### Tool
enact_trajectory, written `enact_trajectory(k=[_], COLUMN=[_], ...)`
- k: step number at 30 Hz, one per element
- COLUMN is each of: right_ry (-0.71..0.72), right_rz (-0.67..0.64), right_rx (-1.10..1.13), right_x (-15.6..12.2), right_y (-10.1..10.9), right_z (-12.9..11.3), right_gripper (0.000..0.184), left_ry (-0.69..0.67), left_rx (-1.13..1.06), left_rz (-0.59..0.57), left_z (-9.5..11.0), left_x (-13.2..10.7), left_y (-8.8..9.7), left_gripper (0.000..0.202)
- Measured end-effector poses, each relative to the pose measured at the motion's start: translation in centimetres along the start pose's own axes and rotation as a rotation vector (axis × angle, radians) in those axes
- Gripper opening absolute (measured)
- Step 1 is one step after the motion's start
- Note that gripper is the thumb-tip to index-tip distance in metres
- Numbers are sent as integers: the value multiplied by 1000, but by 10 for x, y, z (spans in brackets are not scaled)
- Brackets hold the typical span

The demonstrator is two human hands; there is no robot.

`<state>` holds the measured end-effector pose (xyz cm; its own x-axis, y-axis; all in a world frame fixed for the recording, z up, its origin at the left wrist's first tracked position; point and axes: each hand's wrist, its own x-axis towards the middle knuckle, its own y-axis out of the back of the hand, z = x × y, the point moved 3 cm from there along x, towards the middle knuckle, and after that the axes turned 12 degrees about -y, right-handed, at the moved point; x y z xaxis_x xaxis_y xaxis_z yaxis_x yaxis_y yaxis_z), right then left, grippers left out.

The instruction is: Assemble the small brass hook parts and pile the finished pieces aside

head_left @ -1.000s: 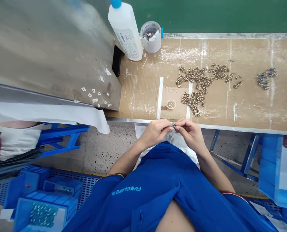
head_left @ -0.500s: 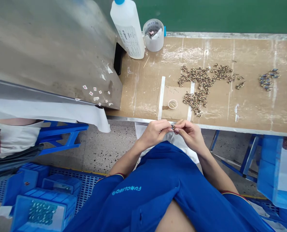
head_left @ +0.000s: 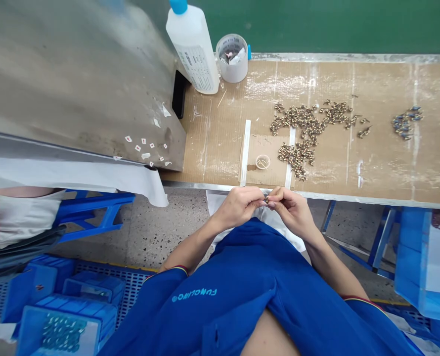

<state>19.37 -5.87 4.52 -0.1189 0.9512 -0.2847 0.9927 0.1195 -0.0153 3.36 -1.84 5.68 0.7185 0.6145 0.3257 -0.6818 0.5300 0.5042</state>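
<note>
My left hand and my right hand meet fingertip to fingertip just below the front edge of the cardboard-covered bench. Both are closed in a pinch on one small metal part held between them. On the bench just beyond lies a loose pile of small brass-coloured parts. A smaller heap of bluish parts lies at the far right. A small clear ring rests on a taped cardboard patch right in front of my hands.
A white squeeze bottle with a blue cap and a clear cup stand at the back left. A steel housing fills the left. Blue crates sit on the floor; another person sits at left.
My hands stay joined on the small part, fingers shifting only slightly. The view has drifted a little.
</note>
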Motion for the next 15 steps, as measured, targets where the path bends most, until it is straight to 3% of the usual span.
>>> enact_trajectory(k=[5, 9, 12, 15], right_ry=[-7, 22, 106, 198], right_rz=[24, 107, 123, 41], right_rx=[36, -59, -152, -210], right_x=[6, 8, 5, 3], right_y=[2, 6, 8, 7], right_z=[2, -4, -13, -20], right_gripper=[37, 32, 24, 19], left_ry=[2, 81, 162, 228], left_rx=[-14, -66, -194, -400], left_rz=[38, 13, -53, -99], left_z=[-2, -4, -4, -5], left_x=[4, 6, 4, 3], left_y=[0, 4, 8, 8], left_gripper=[27, 28, 33, 40])
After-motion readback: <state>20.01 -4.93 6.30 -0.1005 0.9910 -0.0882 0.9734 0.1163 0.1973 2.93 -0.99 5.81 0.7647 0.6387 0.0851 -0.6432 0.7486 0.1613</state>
